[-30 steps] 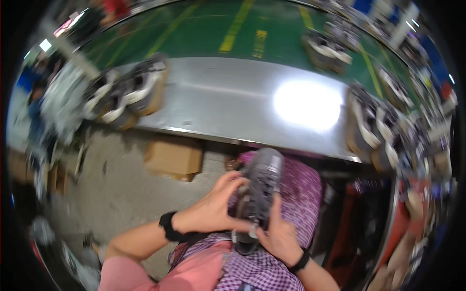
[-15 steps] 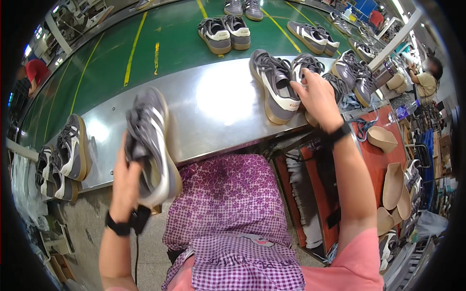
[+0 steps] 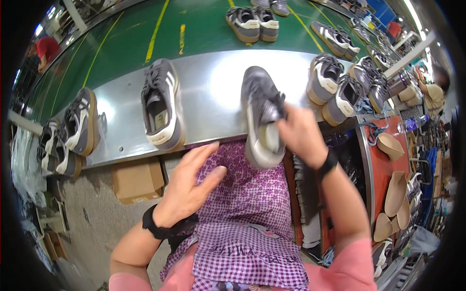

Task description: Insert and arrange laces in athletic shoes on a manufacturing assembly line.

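- Grey shoe (image 3: 258,89), gripped in the right hand (image 3: 303,133), toe pointing away from the person; its heel comes past the near edge of the metal desk (image 3: 208,114), above the lap. Whether it touches the desk cannot be told.
- Green surface (image 3: 199,29), marked with yellow lines, runs along the far side of the desk and carries more paired shoes (image 3: 252,24).
- The desk, bright and shiny, stretches across in front of the person.
- Purple checked apron (image 3: 247,194) covers the lap, below the desk's edge.
- Red-topped stand (image 3: 383,165) at the right, with beige shaped pieces (image 3: 396,194) lying on it.
- Cardboard box (image 3: 138,179) on the floor, under the desk at the left.
- Left-end shoes (image 3: 80,123), dark grey and white, set close together on the desk; right-end shoes (image 3: 323,77) of the same look crowd its other end.
- Lone shoe (image 3: 158,92) stands on the desk between the left-end shoes and the held one, toe away, heel by the near edge.
- The right hand is closed at the grey shoe's right side, near its opening, slightly blurred.
- Left hand (image 3: 191,182) is spread wide, thumb apart from the fingers, over the lap near the desk's edge.
- Black wristband (image 3: 150,223) on the left wrist.
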`<state>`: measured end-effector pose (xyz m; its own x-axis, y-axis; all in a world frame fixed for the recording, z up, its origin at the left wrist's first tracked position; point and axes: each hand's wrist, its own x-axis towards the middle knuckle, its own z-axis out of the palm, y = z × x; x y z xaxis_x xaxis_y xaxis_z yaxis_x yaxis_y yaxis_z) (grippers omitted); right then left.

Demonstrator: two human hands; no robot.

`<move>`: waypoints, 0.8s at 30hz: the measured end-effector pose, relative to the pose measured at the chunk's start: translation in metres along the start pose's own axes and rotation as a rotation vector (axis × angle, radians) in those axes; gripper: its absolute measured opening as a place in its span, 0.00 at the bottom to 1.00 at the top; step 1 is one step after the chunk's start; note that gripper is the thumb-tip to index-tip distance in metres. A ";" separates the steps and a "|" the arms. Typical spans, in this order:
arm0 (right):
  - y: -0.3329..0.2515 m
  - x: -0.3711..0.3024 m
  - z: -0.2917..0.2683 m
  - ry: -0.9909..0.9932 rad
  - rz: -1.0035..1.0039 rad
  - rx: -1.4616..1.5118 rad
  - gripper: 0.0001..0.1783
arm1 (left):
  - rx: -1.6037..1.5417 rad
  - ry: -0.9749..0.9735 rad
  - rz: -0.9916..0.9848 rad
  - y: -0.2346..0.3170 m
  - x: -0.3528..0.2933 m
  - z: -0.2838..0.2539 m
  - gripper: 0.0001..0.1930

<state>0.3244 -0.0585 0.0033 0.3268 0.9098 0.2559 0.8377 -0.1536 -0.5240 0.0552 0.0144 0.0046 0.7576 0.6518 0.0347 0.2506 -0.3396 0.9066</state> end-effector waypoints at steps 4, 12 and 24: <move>-0.082 -0.083 0.040 -0.120 0.142 0.189 0.37 | -0.009 -0.099 -0.150 -0.015 -0.024 0.021 0.41; -0.106 -0.160 0.066 -0.349 -0.008 0.217 0.44 | 0.113 -0.124 -0.168 -0.044 -0.101 0.030 0.30; -0.096 -0.108 0.039 -0.402 -0.067 0.335 0.35 | 0.026 -0.070 0.038 -0.036 -0.078 0.003 0.43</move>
<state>0.1919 -0.1267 -0.0055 0.0288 0.9996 0.0001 0.6439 -0.0185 -0.7649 -0.0109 -0.0264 -0.0324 0.8070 0.5893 0.0389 0.2357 -0.3818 0.8937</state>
